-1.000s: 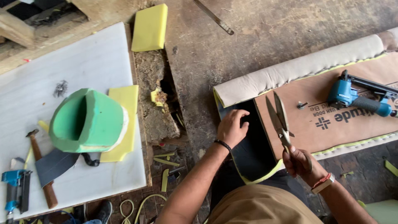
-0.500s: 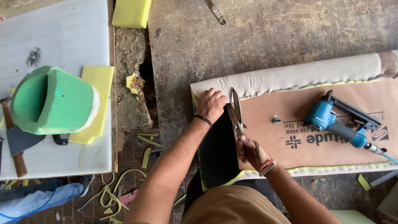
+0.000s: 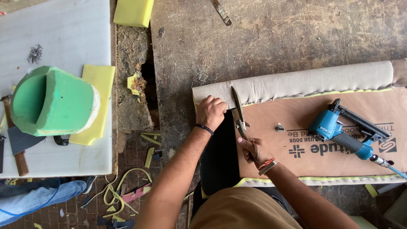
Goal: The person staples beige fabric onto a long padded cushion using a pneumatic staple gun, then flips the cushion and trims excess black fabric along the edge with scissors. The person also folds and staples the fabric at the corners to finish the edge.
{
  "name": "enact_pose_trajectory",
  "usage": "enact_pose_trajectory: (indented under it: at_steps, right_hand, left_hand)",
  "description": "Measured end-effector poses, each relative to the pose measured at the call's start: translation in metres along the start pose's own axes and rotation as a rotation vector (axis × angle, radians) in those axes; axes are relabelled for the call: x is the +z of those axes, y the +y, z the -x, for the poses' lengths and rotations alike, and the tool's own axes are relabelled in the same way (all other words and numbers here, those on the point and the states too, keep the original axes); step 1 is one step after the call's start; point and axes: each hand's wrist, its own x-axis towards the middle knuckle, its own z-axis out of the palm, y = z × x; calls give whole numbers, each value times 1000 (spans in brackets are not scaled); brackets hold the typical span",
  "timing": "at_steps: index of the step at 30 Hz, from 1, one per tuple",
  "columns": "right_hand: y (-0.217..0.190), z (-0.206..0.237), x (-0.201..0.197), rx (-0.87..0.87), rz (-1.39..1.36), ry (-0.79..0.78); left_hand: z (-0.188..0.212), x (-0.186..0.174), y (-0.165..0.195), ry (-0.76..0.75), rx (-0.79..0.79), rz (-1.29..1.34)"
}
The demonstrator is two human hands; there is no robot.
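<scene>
My scissors (image 3: 240, 114) have swung up against the beige padded edge (image 3: 296, 85); right hand (image 3: 253, 149) fingers grip their handles, left hand (image 3: 210, 111) fingers pinch black fabric (image 3: 220, 152) beside the printed brown cardboard (image 3: 296, 127).

Beige fabric (image 3: 296, 82) edged in yellow foam, wrapped over a brown board (image 3: 322, 157) with black print. Black cloth (image 3: 218, 157) beside steel-grey scissors (image 3: 238, 114). Blue stapler (image 3: 339, 131) with black top. Green foam block (image 3: 53, 101) on yellow sheet (image 3: 97, 85), over white desk (image 3: 72, 34).
</scene>
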Motion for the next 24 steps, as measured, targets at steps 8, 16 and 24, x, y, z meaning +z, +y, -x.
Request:
enact_pose_trajectory:
  at_steps: [8,16,24]
  right_hand:
    - [-5,-24,20,-45,-123,-22]
    - [-10,-9,18,-26,25,96]
    - [-29,7,24,-33,90,75]
  left_hand:
    - [-1,-9,2,-36,-67,40]
    - [-2,-7,-3,-22,-145,58]
    - [-3,-5,-4,-74,-213,67]
